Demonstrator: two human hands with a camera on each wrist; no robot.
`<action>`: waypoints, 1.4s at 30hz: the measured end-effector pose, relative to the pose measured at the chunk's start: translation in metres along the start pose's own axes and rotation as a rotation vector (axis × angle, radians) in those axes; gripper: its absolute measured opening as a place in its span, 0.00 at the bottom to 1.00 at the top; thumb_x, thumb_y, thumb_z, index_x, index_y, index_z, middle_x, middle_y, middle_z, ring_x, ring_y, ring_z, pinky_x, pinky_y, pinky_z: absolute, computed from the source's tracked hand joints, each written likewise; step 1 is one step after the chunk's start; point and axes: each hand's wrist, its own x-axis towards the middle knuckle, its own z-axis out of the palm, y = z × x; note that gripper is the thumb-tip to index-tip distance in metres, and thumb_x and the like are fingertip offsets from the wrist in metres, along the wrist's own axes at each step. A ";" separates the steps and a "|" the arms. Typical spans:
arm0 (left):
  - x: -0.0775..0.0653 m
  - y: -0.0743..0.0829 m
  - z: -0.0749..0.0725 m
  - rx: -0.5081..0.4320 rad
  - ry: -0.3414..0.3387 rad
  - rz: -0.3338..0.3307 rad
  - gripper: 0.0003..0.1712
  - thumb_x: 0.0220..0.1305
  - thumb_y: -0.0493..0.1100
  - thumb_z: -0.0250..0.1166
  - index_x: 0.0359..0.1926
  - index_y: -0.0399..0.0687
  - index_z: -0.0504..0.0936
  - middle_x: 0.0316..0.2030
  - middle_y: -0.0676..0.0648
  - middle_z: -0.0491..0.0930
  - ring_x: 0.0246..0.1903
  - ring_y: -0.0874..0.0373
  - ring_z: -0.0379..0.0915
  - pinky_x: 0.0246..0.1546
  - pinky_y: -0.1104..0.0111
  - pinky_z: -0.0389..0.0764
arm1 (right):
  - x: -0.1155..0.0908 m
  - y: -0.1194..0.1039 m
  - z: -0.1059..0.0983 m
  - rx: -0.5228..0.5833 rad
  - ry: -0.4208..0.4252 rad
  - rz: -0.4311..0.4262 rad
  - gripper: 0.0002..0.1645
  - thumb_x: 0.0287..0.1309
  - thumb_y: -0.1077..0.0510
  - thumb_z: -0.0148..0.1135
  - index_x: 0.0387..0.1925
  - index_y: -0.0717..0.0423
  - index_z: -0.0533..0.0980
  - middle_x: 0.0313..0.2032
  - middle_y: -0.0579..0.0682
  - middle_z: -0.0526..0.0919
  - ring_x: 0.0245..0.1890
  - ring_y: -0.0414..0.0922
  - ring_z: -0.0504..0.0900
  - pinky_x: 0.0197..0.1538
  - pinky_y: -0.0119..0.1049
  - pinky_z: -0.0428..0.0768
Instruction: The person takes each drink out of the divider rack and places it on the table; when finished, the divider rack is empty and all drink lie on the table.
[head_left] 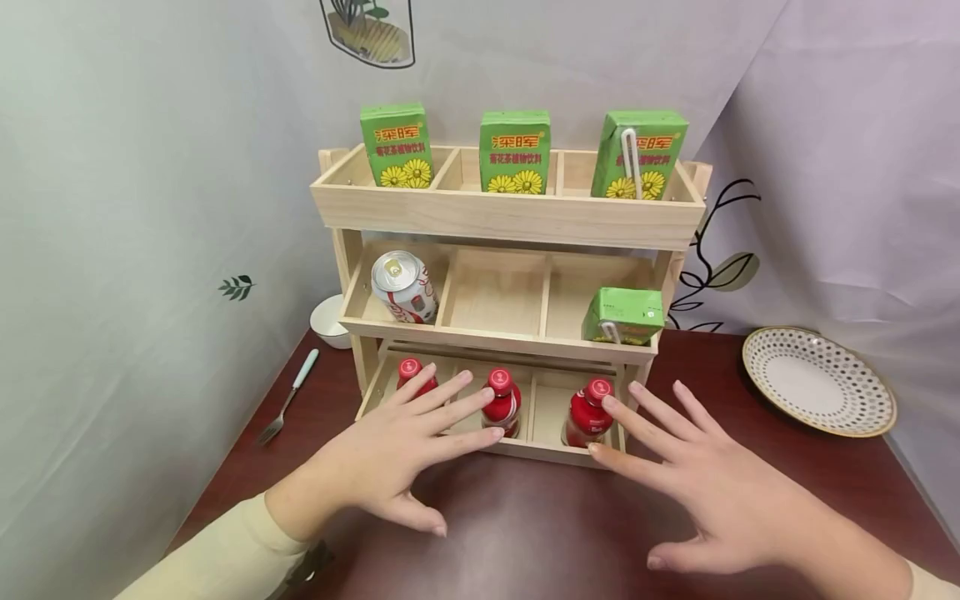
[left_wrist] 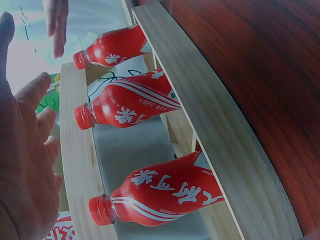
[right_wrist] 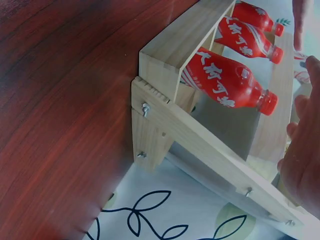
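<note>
Both hands hover in front of a three-tier wooden shelf [head_left: 510,218] with fingers spread, and neither holds anything. My left hand [head_left: 405,446] is before the lower tier's left and middle compartments, overlapping the left red cola bottle [head_left: 411,371] in the head view. The middle bottle [head_left: 502,408] stands near its fingertips. On the right, my right hand [head_left: 720,483] has its fingertips over the edge of the right bottle [head_left: 585,417] in that view. In the left wrist view all three bottles, the nearest bottle [left_wrist: 165,192] included, stand upright in the bottom tier, beside the left hand [left_wrist: 30,150].
Three green drink cartons [head_left: 514,154] stand along the top tier. A can [head_left: 405,287] and another green carton [head_left: 624,317] occupy the middle tier's outer compartments. A fork [head_left: 288,396] and white bowl [head_left: 330,323] lie left; a dotted plate [head_left: 817,382] leans at right.
</note>
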 end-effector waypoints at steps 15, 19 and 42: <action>-0.006 -0.001 0.002 -0.008 0.022 -0.017 0.55 0.51 0.84 0.45 0.74 0.62 0.58 0.74 0.45 0.49 0.71 0.40 0.43 0.65 0.39 0.43 | 0.001 0.002 0.002 -0.036 -0.007 0.020 0.53 0.43 0.22 0.59 0.69 0.41 0.66 0.72 0.58 0.57 0.70 0.63 0.53 0.65 0.66 0.40; -0.015 -0.005 0.005 -0.005 0.082 -0.032 0.54 0.53 0.84 0.43 0.73 0.60 0.60 0.73 0.44 0.52 0.71 0.40 0.47 0.64 0.39 0.46 | 0.001 0.005 0.003 -0.034 0.070 0.052 0.48 0.50 0.25 0.57 0.67 0.46 0.69 0.71 0.58 0.59 0.69 0.61 0.56 0.67 0.62 0.45; -0.088 -0.051 0.029 -0.445 0.732 -0.694 0.58 0.37 0.30 0.75 0.69 0.27 0.53 0.66 0.29 0.56 0.61 0.33 0.58 0.59 0.57 0.67 | -0.015 0.013 0.090 0.325 0.389 0.704 0.48 0.39 0.54 0.81 0.63 0.54 0.69 0.55 0.48 0.77 0.53 0.44 0.76 0.56 0.15 0.61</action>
